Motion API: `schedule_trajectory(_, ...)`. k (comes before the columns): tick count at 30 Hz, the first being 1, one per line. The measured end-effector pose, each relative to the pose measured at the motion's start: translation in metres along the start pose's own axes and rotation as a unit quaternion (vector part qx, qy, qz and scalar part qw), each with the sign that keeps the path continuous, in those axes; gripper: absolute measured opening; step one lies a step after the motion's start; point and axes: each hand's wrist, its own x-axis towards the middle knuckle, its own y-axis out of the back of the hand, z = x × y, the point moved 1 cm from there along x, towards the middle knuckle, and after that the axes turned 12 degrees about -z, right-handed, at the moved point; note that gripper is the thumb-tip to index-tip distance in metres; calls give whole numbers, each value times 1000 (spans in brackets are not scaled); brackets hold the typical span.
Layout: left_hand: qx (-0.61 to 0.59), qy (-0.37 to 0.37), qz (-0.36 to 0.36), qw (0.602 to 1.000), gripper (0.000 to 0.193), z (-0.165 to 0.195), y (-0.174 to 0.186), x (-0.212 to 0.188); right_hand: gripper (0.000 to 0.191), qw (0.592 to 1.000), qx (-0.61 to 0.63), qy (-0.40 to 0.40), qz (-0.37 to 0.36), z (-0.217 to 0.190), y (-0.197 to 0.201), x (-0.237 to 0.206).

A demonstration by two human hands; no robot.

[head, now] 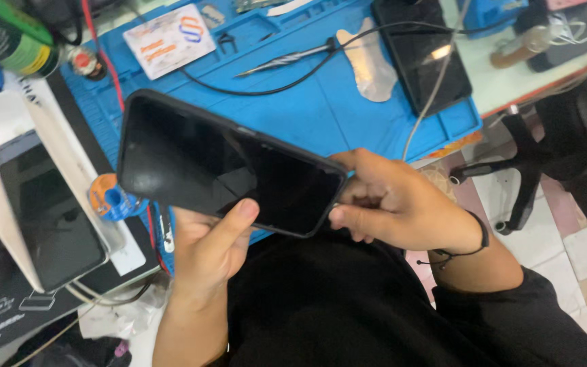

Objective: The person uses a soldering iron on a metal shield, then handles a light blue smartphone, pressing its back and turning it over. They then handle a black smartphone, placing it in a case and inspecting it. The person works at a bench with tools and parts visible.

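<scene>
Glossy black all over, the phone (229, 166) we're holding has a dark screen with soft reflections and rounded corners, tilted so its far end sits up left. Our left hand (208, 251) grips the lower edge, thumb pressed on the glass; our right hand (392, 204) pinches the right end, fingers curled. It's above the near edge of the blue mat (307, 102), which has bare space between tweezers (287, 60) and us.

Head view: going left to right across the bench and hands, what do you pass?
Phone on the white stand → solder spool → left hand → right hand → black office chair.
</scene>
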Motion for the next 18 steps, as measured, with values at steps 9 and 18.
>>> schedule_trajectory(9, 18, -28, -6, 999, 43, 14, -24, -1, 72, 947, -284, 132, 63, -52, -4, -7)
schedule_trajectory(18, 164, 103, -119, 974, 47, 21, -87, 5, 108, 820, -503, 190, 194, -107, -29, -23)
